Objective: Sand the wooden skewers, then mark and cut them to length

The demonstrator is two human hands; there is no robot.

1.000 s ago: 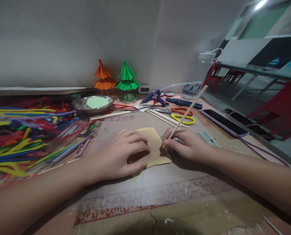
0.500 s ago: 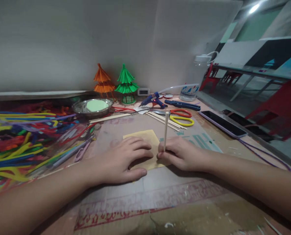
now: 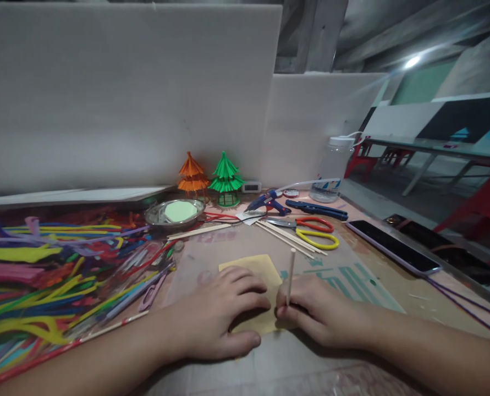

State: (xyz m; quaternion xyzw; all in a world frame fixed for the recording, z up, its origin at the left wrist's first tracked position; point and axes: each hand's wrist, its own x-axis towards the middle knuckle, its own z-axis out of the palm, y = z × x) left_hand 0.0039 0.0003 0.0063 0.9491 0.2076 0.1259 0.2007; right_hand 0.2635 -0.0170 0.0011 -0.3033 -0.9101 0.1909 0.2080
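Observation:
My left hand [image 3: 228, 313] lies spread over a yellow square of paper [image 3: 261, 269], fingers apart and pressing on its left part. At the paper's right edge, my right hand [image 3: 314, 313] is closed around a thin wooden stick [image 3: 291, 275]. The stick stands nearly upright, its top clear above the fist and its lower end hidden by the fingers. More wooden sticks [image 3: 286, 239] lie beyond the right hand, beside scissors [image 3: 317, 231] with red and yellow handles.
Colourful pipe cleaners [image 3: 42, 286] heap up on the left. Further back are a metal dish [image 3: 149, 217], an orange paper tree [image 3: 193, 176], a green one [image 3: 226, 179], a blue glue gun [image 3: 267, 202], a dark blue cutter [image 3: 317, 209] and a bottle [image 3: 331, 170]. A phone [image 3: 393, 247] lies right.
The camera view has tilted up, so everything sits lower in the picture. Both hands keep the same positions over the paper, with the stick still upright in my right hand.

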